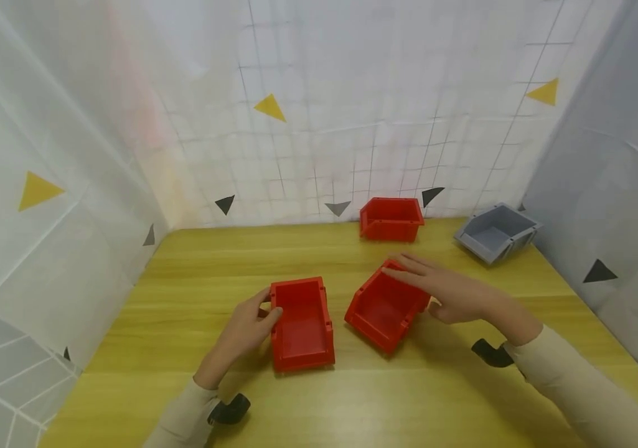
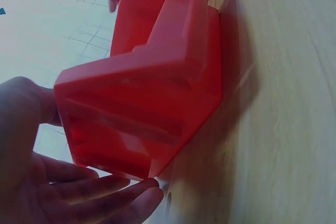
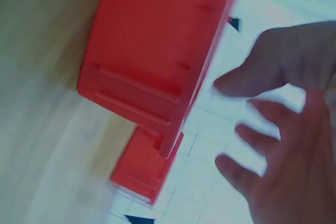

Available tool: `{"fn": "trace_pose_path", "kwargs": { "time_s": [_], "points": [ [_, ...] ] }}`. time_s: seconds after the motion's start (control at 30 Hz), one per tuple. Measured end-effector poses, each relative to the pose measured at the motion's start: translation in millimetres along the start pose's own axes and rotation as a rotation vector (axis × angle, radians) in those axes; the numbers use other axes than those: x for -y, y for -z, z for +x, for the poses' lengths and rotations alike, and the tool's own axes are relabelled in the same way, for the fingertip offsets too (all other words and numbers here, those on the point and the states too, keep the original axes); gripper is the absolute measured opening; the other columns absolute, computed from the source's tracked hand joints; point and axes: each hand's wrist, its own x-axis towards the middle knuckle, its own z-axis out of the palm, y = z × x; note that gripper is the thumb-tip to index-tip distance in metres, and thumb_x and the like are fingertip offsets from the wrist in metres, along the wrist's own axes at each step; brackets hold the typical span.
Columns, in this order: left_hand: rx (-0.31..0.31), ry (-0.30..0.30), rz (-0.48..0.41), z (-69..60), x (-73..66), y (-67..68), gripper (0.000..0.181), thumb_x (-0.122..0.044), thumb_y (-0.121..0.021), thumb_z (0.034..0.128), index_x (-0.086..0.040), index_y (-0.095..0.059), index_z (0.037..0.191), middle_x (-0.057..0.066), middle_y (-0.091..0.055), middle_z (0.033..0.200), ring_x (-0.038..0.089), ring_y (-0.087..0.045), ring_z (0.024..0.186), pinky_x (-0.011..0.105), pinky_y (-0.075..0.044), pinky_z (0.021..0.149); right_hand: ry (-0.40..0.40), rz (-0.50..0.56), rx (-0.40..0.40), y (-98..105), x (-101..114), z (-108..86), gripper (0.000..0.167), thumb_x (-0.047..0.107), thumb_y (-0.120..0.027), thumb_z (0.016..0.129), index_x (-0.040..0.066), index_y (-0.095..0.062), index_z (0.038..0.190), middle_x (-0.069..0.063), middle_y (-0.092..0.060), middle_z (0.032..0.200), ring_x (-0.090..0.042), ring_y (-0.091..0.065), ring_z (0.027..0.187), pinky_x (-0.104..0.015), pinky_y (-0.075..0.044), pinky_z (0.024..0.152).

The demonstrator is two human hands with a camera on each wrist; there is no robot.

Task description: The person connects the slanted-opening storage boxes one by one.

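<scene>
A red open-front storage bin (image 1: 303, 333) stands upright on the table, and my left hand (image 1: 248, 326) holds its left wall. The thumb lies over the rim, while the other fingers run along the outside, as the left wrist view of the same bin (image 2: 126, 114) shows. To its right, a second red bin (image 1: 383, 308) sits turned at an angle. My right hand (image 1: 447, 289) hovers over that bin's far right side, fingers spread. In the right wrist view there is a gap between the hand (image 3: 289, 145) and the bin (image 3: 152, 40).
A third red bin (image 1: 391, 230) stands at the back of the wooden table (image 1: 195, 261), by the white sheet wall (image 1: 307, 143). A grey bin (image 1: 498, 233) is at the back right corner. Sheets also hang at the left and right sides.
</scene>
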Motion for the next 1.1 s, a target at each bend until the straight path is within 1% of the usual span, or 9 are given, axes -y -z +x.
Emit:
{"fn": "trace_pose_path", "kwargs": {
  "time_s": [0.13, 0.2, 0.27, 0.33, 0.43, 0.6, 0.73, 0.97, 1.1],
  "points": [
    [-0.019, 0.012, 0.051, 0.4, -0.9, 0.3, 0.057, -0.022, -0.062, 0.1033, -0.004, -0.047, 0.155, 0.013, -0.060, 0.142, 0.032, -0.066, 0.115, 0.050, -0.056, 0.094, -0.221, 0.017, -0.315, -10.1, 7.6, -14.8, 0.075, 0.003, -0.076, 0.088, 0.000, -0.044, 0.155, -0.025, -0.039, 0.157, -0.047, -0.044, 0.135, -0.065, -0.047, 0.100],
    [-0.033, 0.017, 0.088, 1.3, -1.1, -0.1, 0.065, -0.025, -0.063, 0.1030, -0.001, -0.038, 0.159, 0.015, -0.054, 0.148, 0.036, -0.061, 0.125, 0.054, -0.052, 0.100, -0.361, 0.033, -0.409, -19.6, 13.5, -18.4, 0.065, 0.018, -0.075, 0.094, -0.005, -0.048, 0.149, -0.028, -0.045, 0.149, -0.047, -0.054, 0.121, -0.065, -0.050, 0.094],
    [-0.048, 0.017, 0.128, 2.3, -2.0, -0.9, 0.075, -0.027, -0.065, 0.1020, 0.000, -0.029, 0.162, 0.018, -0.046, 0.156, 0.039, -0.056, 0.130, 0.057, -0.049, 0.102, -0.501, 0.080, -0.429, -29.9, 19.5, -19.7, 0.069, 0.035, -0.072, 0.098, -0.007, -0.048, 0.147, -0.030, -0.046, 0.145, -0.046, -0.059, 0.112, -0.064, -0.052, 0.090],
    [-0.043, 0.003, 0.133, 3.7, -2.0, -2.6, 0.081, -0.028, -0.066, 0.1016, -0.001, -0.023, 0.164, 0.019, -0.038, 0.161, 0.041, -0.054, 0.133, 0.058, -0.048, 0.104, -0.620, 0.131, -0.396, -39.8, 24.0, -18.9, 0.080, 0.049, -0.067, 0.098, -0.008, -0.045, 0.150, -0.032, -0.044, 0.146, -0.047, -0.060, 0.110, -0.065, -0.053, 0.087],
    [-0.034, -0.028, 0.119, 4.2, -1.5, -6.3, 0.084, -0.028, -0.068, 0.1012, -0.002, -0.020, 0.165, 0.018, -0.031, 0.165, 0.042, -0.055, 0.132, 0.057, -0.047, 0.104, -0.720, 0.195, -0.328, -51.9, 26.1, -14.6, 0.094, 0.059, -0.063, 0.097, -0.013, -0.036, 0.151, -0.037, -0.045, 0.143, -0.052, -0.056, 0.117, -0.068, -0.050, 0.092],
    [-0.056, -0.099, 0.031, -0.8, -1.3, -10.9, 0.075, -0.019, -0.066, 0.1020, 0.000, -0.026, 0.163, 0.020, -0.033, 0.164, 0.042, -0.051, 0.136, 0.055, -0.047, 0.104, -0.752, 0.352, -0.340, -60.8, 24.7, -5.8, 0.080, 0.038, -0.068, 0.098, -0.014, -0.035, 0.149, -0.032, -0.059, 0.130, -0.045, -0.061, 0.112, -0.060, -0.053, 0.094],
    [-0.061, -0.145, -0.010, -3.7, -0.4, -12.3, 0.071, -0.010, -0.063, 0.1024, 0.002, -0.027, 0.163, 0.020, -0.032, 0.164, 0.041, -0.045, 0.141, 0.053, -0.046, 0.105, -0.764, 0.432, -0.373, -58.5, 23.5, -1.5, 0.075, 0.023, -0.063, 0.097, -0.011, -0.029, 0.154, -0.032, -0.058, 0.132, -0.042, -0.062, 0.109, -0.057, -0.055, 0.093],
    [-0.063, -0.144, -0.037, -4.6, 2.0, -15.0, 0.070, -0.007, -0.060, 0.1031, 0.000, -0.027, 0.164, 0.020, -0.035, 0.163, 0.042, -0.052, 0.135, 0.053, -0.048, 0.102, -0.758, 0.439, -0.457, -57.0, 14.7, -0.6, 0.069, 0.016, -0.061, 0.097, -0.015, -0.034, 0.152, -0.037, -0.054, 0.138, -0.044, -0.062, 0.112, -0.056, -0.054, 0.093],
    [-0.063, -0.128, -0.045, -3.9, 2.2, -14.9, 0.068, -0.008, -0.058, 0.1037, -0.003, -0.027, 0.164, 0.018, -0.042, 0.159, 0.042, -0.055, 0.132, 0.053, -0.050, 0.100, -0.706, 0.404, -0.506, -53.9, 9.9, -1.5, 0.062, 0.011, -0.059, 0.098, -0.016, -0.040, 0.150, -0.036, -0.059, 0.131, -0.038, -0.066, 0.094, -0.048, -0.057, 0.080]
  ]
}}
